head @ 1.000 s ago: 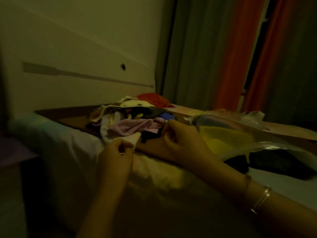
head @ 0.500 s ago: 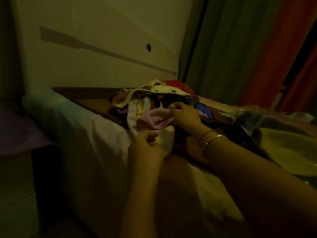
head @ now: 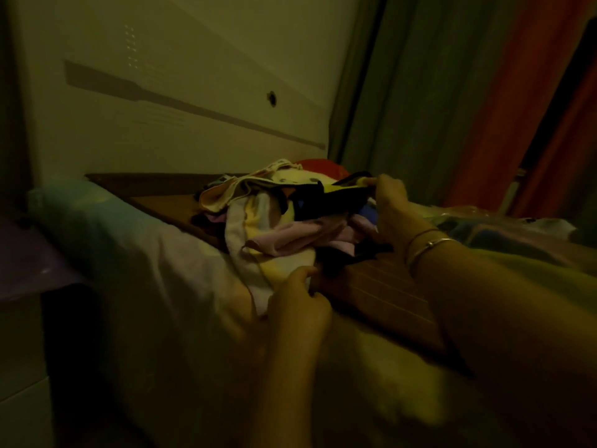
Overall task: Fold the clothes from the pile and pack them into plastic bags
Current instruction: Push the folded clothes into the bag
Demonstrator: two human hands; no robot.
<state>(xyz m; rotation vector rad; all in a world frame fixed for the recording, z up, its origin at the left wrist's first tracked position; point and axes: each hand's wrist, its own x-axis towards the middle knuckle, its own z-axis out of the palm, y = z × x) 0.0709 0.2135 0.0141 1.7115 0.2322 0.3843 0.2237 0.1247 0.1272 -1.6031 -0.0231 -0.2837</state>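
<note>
Dim, yellowish light falls over a bed (head: 155,286) pushed against a pale wall (head: 193,76), and on its far part lies the pile of clothes (head: 277,218), a loose heap of pale, pink, yellow and dark pieces with something red at the back. At the top right of the heap, the right hand (head: 389,208) grips a dark garment with a yellow edge (head: 329,195), its fingers (head: 381,184) curled round the cloth and lifting it a little above the rest. Bracelets (head: 423,244) sit on that wrist. At the near edge of the heap, the left hand (head: 298,300) pinches the lower end of a white and yellow cloth (head: 258,253), fingers bent tightly on it; a pink piece (head: 290,239) lies across this cloth just above. A brown striped sheet (head: 381,292) runs under the pile and between the two forearms. To the right, behind the right arm, shiny plastic bags (head: 484,221) lie on the bed; what they hold is too dark to tell. Grey-green and orange curtains (head: 452,92) hang beyond.
</note>
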